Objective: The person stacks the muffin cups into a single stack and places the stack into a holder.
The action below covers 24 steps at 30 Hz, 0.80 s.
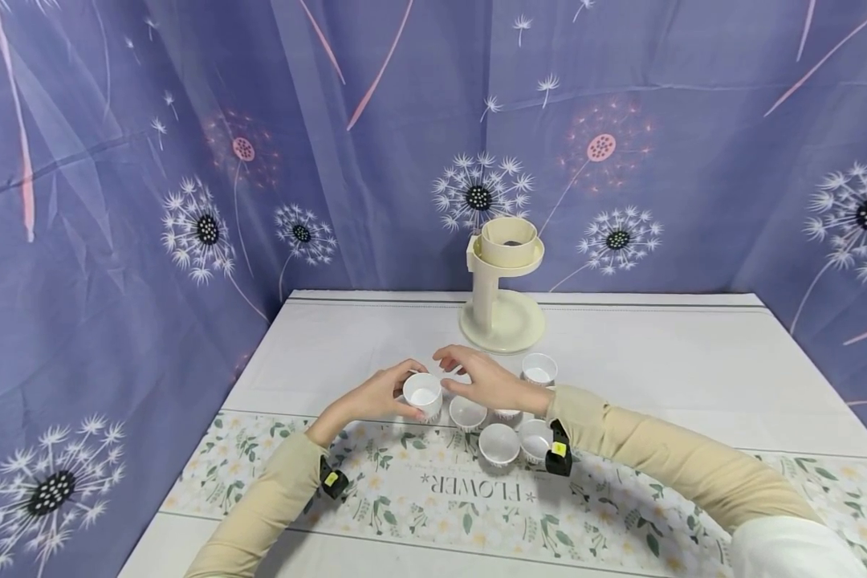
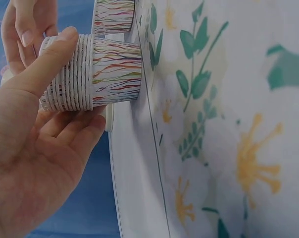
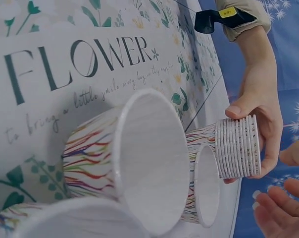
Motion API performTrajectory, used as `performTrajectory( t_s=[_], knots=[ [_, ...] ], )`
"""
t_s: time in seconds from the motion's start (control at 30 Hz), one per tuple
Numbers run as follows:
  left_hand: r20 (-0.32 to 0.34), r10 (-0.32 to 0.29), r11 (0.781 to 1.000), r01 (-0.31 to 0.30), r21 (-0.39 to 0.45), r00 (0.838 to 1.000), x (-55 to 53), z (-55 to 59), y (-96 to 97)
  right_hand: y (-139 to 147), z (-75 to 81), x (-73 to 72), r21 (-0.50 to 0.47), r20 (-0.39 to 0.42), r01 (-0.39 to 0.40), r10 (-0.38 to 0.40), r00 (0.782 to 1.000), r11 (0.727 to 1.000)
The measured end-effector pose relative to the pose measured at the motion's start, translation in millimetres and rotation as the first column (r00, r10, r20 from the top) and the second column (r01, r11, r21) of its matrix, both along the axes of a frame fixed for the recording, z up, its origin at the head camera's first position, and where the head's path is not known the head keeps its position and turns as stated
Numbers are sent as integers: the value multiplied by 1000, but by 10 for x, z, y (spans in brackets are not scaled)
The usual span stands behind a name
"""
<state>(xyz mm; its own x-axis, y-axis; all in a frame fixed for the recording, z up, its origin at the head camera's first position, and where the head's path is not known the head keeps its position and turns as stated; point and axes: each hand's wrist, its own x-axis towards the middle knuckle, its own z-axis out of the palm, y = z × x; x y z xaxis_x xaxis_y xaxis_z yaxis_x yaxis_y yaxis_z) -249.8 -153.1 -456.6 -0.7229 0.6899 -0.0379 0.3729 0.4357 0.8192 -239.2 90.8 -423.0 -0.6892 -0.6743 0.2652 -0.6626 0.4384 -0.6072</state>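
My left hand (image 1: 377,395) grips a stack of nested white paper cups (image 2: 65,74), thumb on one side and fingers on the other. Wavy coloured lines run down the lowest cup's wall, which shows below the stacked rims in the left wrist view. Just right of the stack, my right hand (image 1: 487,381) hovers with loosely bent fingers and nothing between them. Separate paper cups stand mouth up beneath and around the right forearm: one cup (image 1: 468,413) beside the stack, another (image 1: 499,445) nearer the front, and one (image 1: 539,369) farther back.
A cream stand (image 1: 486,301) with a round base and a ring-shaped top rises behind the hands. The white table (image 1: 361,329) carries a floral strip (image 1: 397,506) printed with FLOWER. Purple dandelion curtains (image 1: 390,185) hang behind and at the sides.
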Motion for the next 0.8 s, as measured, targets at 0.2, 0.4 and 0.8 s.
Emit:
performTrajectory(
  t_s=[0.2, 0.4, 0.8],
  knots=[
    [10, 5, 1000, -5, 24, 1000, -11, -16, 6, 55, -4, -13, -23, -10, 22, -22, 1000, 999],
    [20, 8, 1000, -9, 28, 1000, 0, -25, 4, 114, -32, -10, 13, -4, 32, -32, 999, 999],
    [13, 12, 1000, -12, 17, 1000, 21, -7, 13, 230, -63, 58, 166, 105, -29, 12, 994, 986]
  ],
)
